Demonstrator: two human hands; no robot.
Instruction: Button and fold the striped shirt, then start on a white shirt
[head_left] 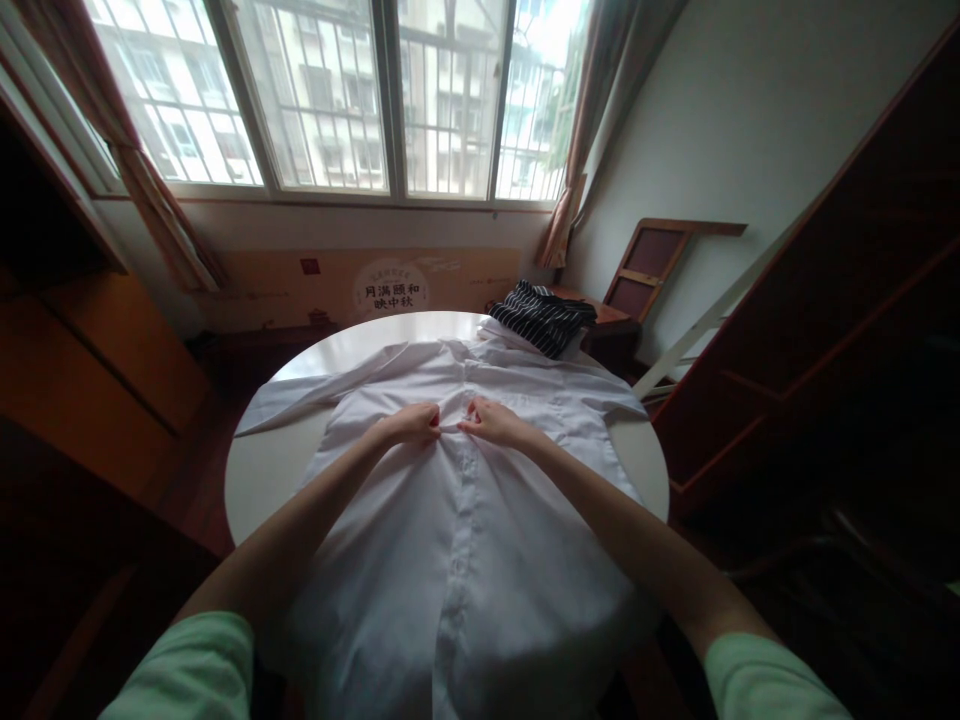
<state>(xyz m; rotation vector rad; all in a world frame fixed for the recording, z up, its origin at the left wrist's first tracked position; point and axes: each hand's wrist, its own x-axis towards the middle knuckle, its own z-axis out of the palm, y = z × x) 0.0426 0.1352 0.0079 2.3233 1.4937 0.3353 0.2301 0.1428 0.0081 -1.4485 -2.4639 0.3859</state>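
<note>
A white long-sleeved shirt [390, 560] lies front up over a round white table [262, 480], its collar toward the window and its lower part hanging over my side. Both sleeves stretch out sideways. My left hand [417, 424] is closed on the cloth just left of the button placket. Close beside it, my right hand [489, 421] pinches the placket edge. A small fold of fabric is pulled up between the two hands. Whether a button is between the fingers is too small to tell.
Folded clothes, a black-and-white striped garment [541, 312] on top of white ones, sit at the table's far right edge. Behind the table stands a long printed box [465, 280] under the window. A dark wooden cabinet [795, 360] rises at the right.
</note>
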